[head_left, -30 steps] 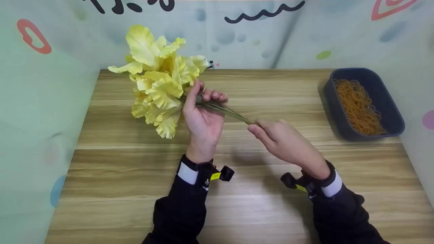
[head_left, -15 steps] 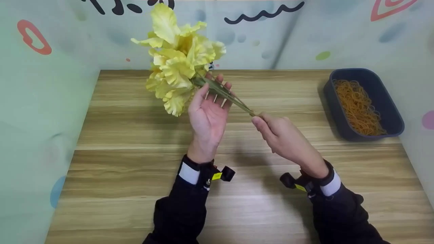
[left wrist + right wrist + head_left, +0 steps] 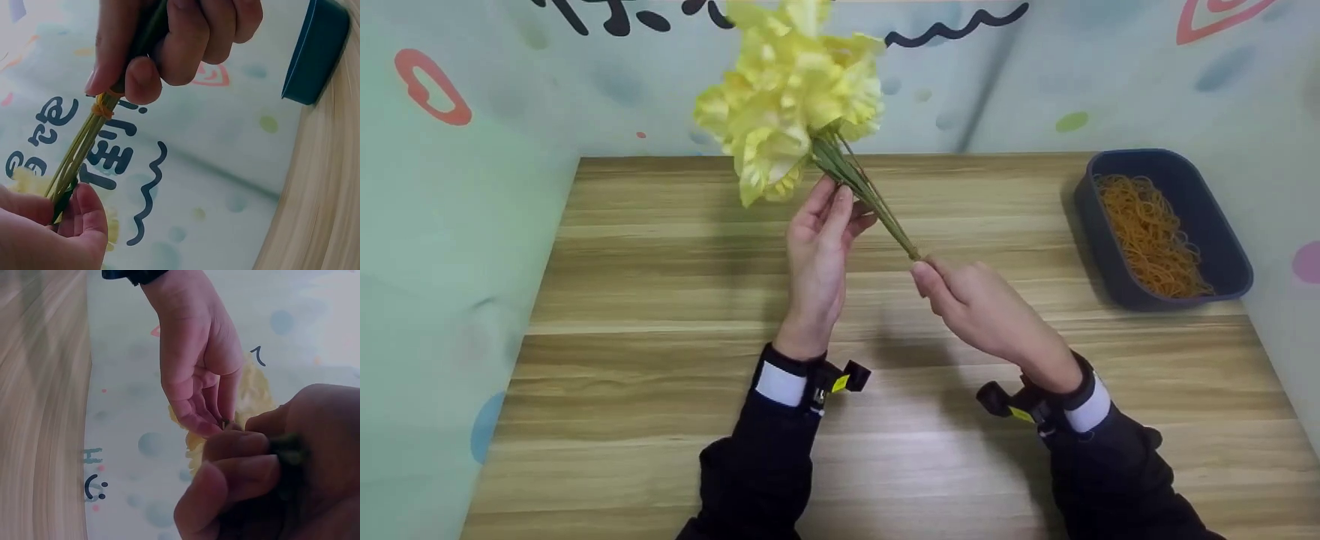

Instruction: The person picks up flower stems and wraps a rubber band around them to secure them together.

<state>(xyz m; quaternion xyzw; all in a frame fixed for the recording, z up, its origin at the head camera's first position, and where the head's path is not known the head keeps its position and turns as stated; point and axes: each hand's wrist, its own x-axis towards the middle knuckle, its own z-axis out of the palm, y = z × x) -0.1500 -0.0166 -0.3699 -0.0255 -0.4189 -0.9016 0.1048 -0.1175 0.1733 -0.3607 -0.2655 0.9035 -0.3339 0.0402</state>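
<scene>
A bouquet of yellow, ruffled flowers (image 3: 802, 82), artificial-looking, is held above the table, blooms toward the upper left. My right hand (image 3: 986, 311) grips the lower ends of its green stems (image 3: 889, 217). Just beyond those fingers, in the left wrist view, an orange rubber band (image 3: 103, 106) is wound round the stems. Below the blooms, my left hand (image 3: 821, 255) pinches the long green leaves (image 3: 836, 165) between thumb and fingers. In the right wrist view the left hand (image 3: 197, 365) reaches in from above, and the right hand (image 3: 242, 478) covers the stem ends.
A dark blue bin (image 3: 1230, 259) stands at the back right of the wooden table (image 3: 630, 420). Inside lies a heap of orange rubber bands (image 3: 1151, 240). A pale printed backdrop (image 3: 1020, 82) rises along the table's back and sides.
The blooms have swung up and to the right, so the stems stand steeper. My left fingers loosened and spread under the stems, then closed into a pinch at the leaves. The right hand keeps its grip.
</scene>
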